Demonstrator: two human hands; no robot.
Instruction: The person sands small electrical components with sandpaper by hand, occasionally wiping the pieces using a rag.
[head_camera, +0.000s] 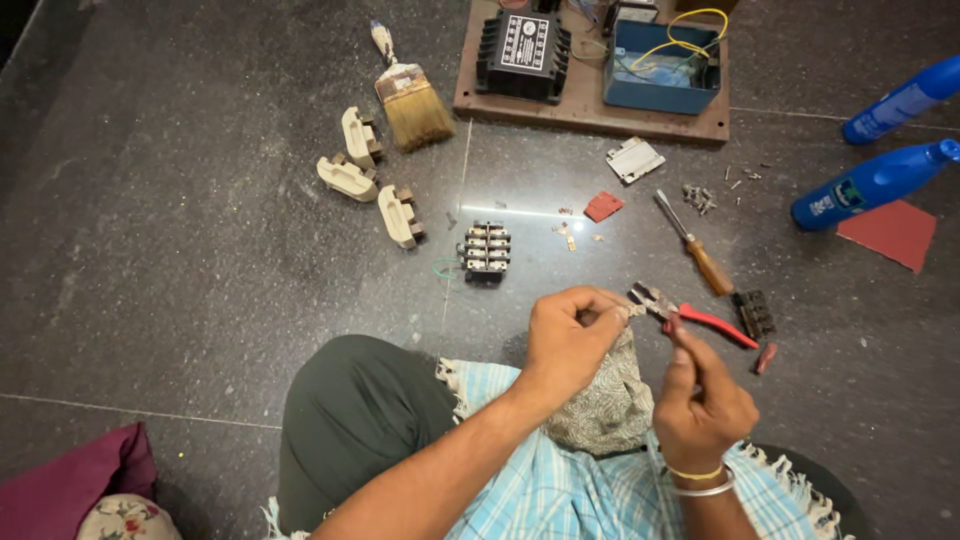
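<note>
The left hand (568, 338) has its fingers curled tight around a small part pinched at the fingertips, too small and hidden to identify, with a crumpled grey patterned cloth (608, 400) bunched under the palm. Just beside it, the right hand (700, 400) has its fingers closed on the red-handled metal pliers (690, 312), whose dark jaws point toward the left fingertips and nearly meet them. Both hands hover above the lap, over a blue checked cloth (560, 490) with a frayed edge.

On the dark speckled stone floor (180, 250), just ahead of the hands, lies a black multi-pole terminal block (485, 251). To the right, a wooden-handled screwdriver (694, 244) rests near a smaller black connector block (755, 313). Farther out lie three cream porcelain fuse carriers (365, 175), a worn paintbrush (408, 95), and a brown wooden board (590, 110) carrying a black switch unit (523, 55) and an open blue box (660, 68). Two blue plastic bottles (880, 180) lie at the right edge.
</note>
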